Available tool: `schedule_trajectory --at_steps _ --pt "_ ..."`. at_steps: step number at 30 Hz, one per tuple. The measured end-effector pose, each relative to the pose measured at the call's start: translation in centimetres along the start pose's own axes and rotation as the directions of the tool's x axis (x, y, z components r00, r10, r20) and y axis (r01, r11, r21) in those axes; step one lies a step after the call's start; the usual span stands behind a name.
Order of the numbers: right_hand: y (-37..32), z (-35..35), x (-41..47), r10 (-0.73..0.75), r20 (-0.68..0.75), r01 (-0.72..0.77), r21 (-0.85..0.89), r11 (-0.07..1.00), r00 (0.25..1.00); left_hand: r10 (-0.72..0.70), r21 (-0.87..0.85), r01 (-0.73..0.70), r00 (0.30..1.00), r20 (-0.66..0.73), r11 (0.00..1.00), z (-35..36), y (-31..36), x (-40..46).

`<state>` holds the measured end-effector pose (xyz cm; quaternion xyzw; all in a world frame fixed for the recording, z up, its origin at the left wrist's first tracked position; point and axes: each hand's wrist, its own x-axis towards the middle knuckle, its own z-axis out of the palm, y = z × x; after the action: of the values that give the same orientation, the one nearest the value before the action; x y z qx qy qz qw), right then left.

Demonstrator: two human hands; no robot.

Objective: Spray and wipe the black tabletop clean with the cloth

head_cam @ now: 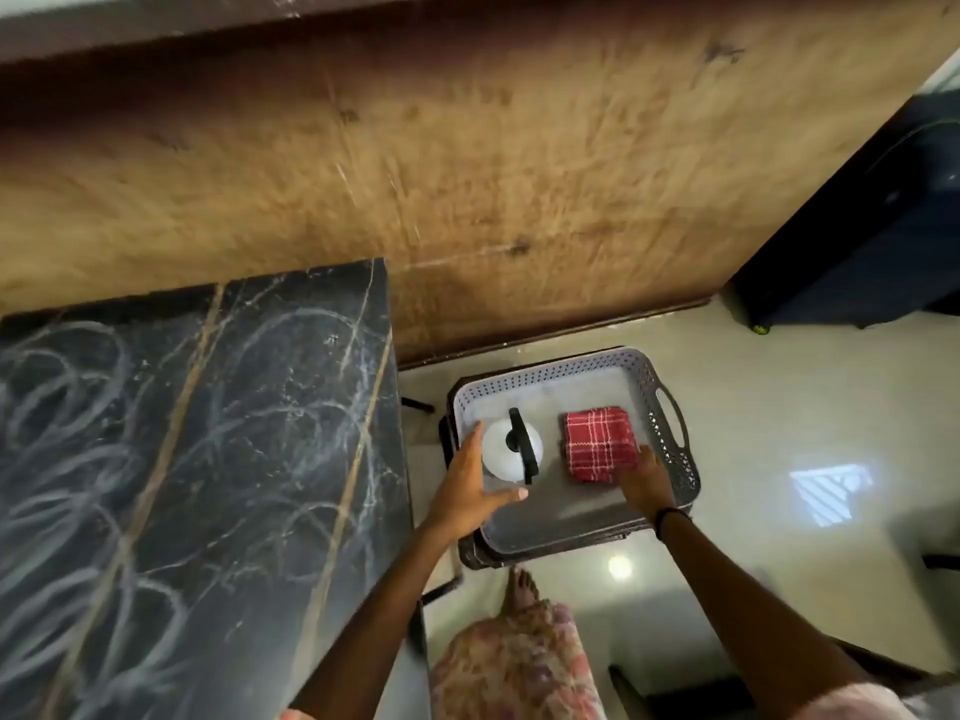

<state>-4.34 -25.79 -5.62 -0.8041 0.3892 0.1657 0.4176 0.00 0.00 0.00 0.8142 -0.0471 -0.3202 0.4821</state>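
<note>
The head view showed the folded red checked cloth (600, 444) lying in a grey perforated basket (670, 407), just right of a white spray bottle (506, 452) with a black trigger. The left hand (470, 488) had its grip spread open around the bottle, while the right hand (644, 480) touched the cloth's near edge, its grip loose and not closed. The black bench (182, 459), smeared with pale swirls, stood left of the basket.
</note>
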Motion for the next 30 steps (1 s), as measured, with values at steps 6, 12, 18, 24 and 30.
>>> schedule_trajectory --at_steps 6,12,18,24,30 --pt "0.6 0.8 3.9 0.065 0.004 -0.064 -0.078 0.995 0.998 0.027 0.122 -0.034 0.998 0.062 0.992 0.3 0.1 4.1" --pt "0.9 0.6 6.3 0.089 0.050 -0.090 0.016 0.996 0.995 0.056 0.116 -0.083 0.973 0.222 0.990 -0.2 0.6 6.2" --pt "0.3 0.5 5.7 0.032 0.238 -0.091 0.242 0.966 0.971 0.105 -0.007 -0.109 0.936 0.337 0.994 0.7 2.2 7.5" --pt "-1.3 -0.6 2.3 -0.075 0.361 -0.073 0.380 0.922 0.930 0.009 -0.127 0.021 0.972 0.235 0.992 2.0 3.8 6.3" --pt "-5.6 -1.4 -4.8 -0.177 0.305 -0.041 0.593 0.804 0.936 -0.011 -0.345 -0.032 0.992 -0.124 0.938 -0.6 9.5 -1.5"
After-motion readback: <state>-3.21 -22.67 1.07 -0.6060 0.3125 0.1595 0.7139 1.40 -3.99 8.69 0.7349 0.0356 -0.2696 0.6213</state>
